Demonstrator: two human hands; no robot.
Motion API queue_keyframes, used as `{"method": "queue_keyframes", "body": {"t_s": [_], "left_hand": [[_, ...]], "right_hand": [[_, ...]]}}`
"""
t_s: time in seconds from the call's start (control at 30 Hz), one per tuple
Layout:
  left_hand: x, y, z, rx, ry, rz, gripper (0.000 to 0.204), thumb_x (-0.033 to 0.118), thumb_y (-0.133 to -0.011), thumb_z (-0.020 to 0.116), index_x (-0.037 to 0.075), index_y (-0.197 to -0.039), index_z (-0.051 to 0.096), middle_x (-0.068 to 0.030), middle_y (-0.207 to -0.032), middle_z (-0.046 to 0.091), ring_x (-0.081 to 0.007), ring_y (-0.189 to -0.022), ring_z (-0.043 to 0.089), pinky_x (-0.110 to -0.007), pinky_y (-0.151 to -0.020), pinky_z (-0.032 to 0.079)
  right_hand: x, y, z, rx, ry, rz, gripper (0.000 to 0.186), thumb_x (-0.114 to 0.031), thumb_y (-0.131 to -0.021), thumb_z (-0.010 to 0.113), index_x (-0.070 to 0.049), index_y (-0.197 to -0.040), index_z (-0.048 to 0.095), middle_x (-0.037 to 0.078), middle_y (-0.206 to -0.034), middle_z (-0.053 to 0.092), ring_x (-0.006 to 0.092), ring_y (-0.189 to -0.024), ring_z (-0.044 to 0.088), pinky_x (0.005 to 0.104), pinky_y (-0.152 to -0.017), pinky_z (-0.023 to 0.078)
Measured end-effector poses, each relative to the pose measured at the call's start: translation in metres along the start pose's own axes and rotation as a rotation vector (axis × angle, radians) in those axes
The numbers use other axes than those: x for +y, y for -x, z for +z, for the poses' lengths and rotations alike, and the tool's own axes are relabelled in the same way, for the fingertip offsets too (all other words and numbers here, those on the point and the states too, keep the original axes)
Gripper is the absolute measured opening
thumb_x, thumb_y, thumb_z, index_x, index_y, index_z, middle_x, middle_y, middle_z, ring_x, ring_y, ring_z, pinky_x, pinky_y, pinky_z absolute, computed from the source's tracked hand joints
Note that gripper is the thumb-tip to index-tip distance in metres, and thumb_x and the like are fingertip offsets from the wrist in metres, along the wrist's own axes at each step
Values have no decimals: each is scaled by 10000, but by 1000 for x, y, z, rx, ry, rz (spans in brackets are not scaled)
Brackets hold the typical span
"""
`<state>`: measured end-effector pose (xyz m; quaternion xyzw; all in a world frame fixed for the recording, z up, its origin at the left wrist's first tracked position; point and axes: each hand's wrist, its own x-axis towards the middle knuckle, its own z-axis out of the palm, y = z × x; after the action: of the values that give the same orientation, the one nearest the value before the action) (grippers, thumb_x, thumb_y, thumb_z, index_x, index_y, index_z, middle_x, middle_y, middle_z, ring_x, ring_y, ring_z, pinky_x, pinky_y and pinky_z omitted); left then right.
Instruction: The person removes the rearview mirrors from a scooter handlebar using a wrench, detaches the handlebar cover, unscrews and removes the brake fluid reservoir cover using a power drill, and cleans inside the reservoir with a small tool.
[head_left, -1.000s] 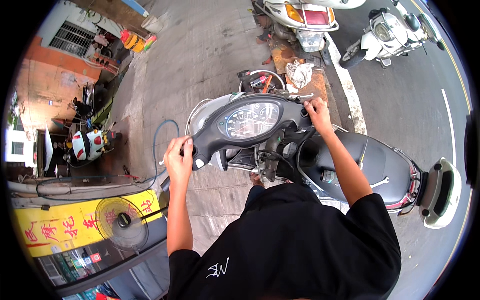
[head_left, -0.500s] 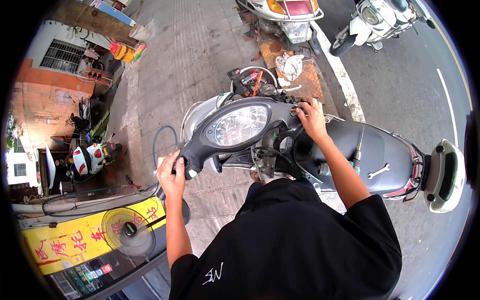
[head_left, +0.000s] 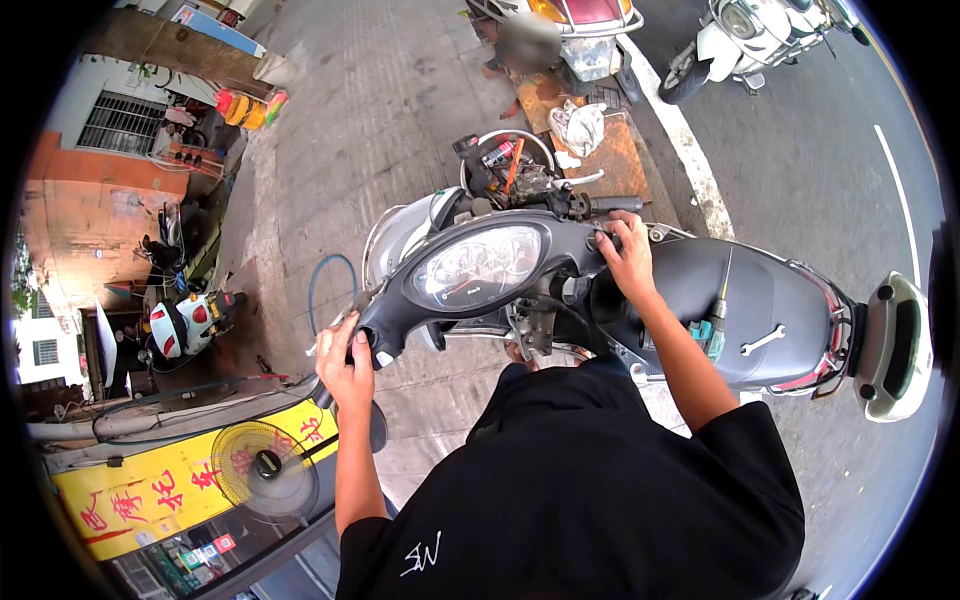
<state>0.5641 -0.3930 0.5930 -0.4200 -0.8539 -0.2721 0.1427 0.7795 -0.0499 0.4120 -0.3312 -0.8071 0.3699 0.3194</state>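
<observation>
A dark grey scooter handlebar cover with a round-ended speedometer panel set in it lies across the front of the scooter. My left hand is closed around its left end, thumb on the near side. At its right end my right hand grips the edge, fingers on top. Just beyond that hand the black handlebar grip and a silver brake lever show, apart from the cover. Beneath the cover, the scooter's inner frame and brackets are partly exposed.
On the black seat to the right rest a teal power drill and an open-ended wrench. Ahead, a round bowl holds tools and a spray can. A white rag lies on a rusty board. A fan stands at left.
The cover has shifted slightly toward me and tilted, with both hands still on it. The right handlebar grip now shows more fully. A blurred shape has appeared near the parked scooter ahead.
</observation>
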Motion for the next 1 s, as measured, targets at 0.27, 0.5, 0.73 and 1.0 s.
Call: {"method": "queue_keyframes", "body": {"t_s": [0.27,0.5,0.73,1.0], "left_hand": [[2,0,-2,20,-3,74,204,36,-785,619,-2,-971,693,-138,-816,621,-287,-811,578,-373,-765,456],[1,6,-12,-73,52,-14,201,74,-800,628,-2,-977,689,-139,-817,603,-284,-808,558,-374,-759,449],[20,6,-24,-259,-64,-86,450,152,-848,638,34,-1272,546,-196,-1284,495,-356,-1178,495,-410,-1028,368],[-24,9,-56,-544,6,-312,608,223,-677,803,-1,-1187,561,-201,-970,666,-348,-879,660,-395,-790,507]], "right_hand": [[9,-2,12,-83,-309,276,204,-205,-885,635,-19,-947,582,103,-780,549,201,-672,537,326,-643,451],[6,3,11,-116,-248,355,257,-228,-877,646,-25,-1025,595,104,-804,586,183,-655,536,320,-644,457],[3,-3,9,-100,-336,371,388,-241,-906,632,-25,-1213,533,135,-974,642,202,-754,604,343,-728,495],[45,99,-60,-556,-606,1170,264,-313,-974,549,-52,-956,585,51,-831,618,128,-745,595,252,-652,490]]}}
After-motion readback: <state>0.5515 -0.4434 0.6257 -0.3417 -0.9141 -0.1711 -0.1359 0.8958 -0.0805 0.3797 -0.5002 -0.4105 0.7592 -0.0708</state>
